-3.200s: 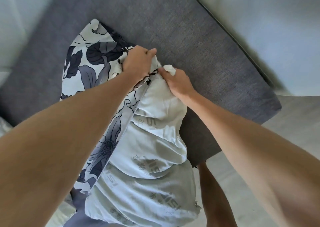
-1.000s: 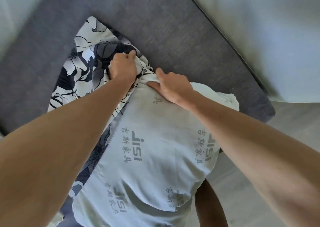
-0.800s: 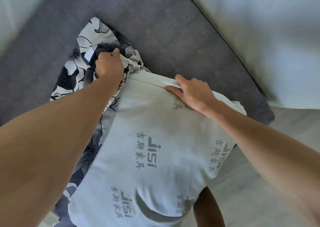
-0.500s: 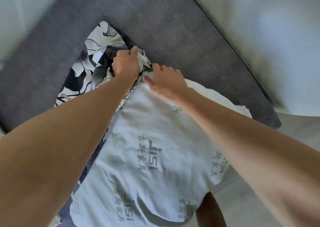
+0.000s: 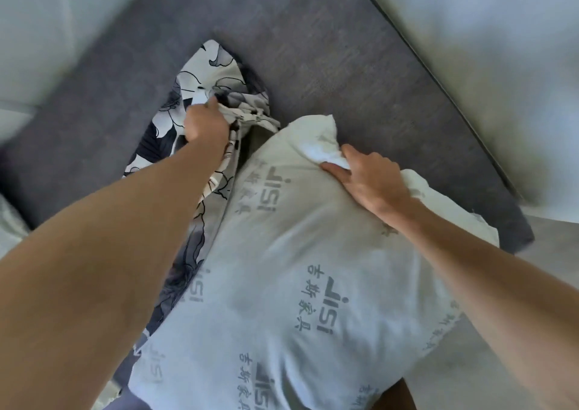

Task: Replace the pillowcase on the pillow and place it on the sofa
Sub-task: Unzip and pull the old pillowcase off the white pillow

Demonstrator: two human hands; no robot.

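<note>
Head view: left hand grips the bunched floral pillowcase mid-sofa; right hand pinches the far edge of the white printed pillow, which overhangs the sofa's front edge beside the pillowcase.

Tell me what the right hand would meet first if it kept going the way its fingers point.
The right hand already grips the pillow corner; beyond it, likely the grey sofa seat.

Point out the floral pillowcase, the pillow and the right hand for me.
floral pillowcase (image 5: 216, 74): head view, far bunched end.
pillow (image 5: 282, 268): head view, middle of printed face.
right hand (image 5: 369, 177): head view, back of hand.
</note>
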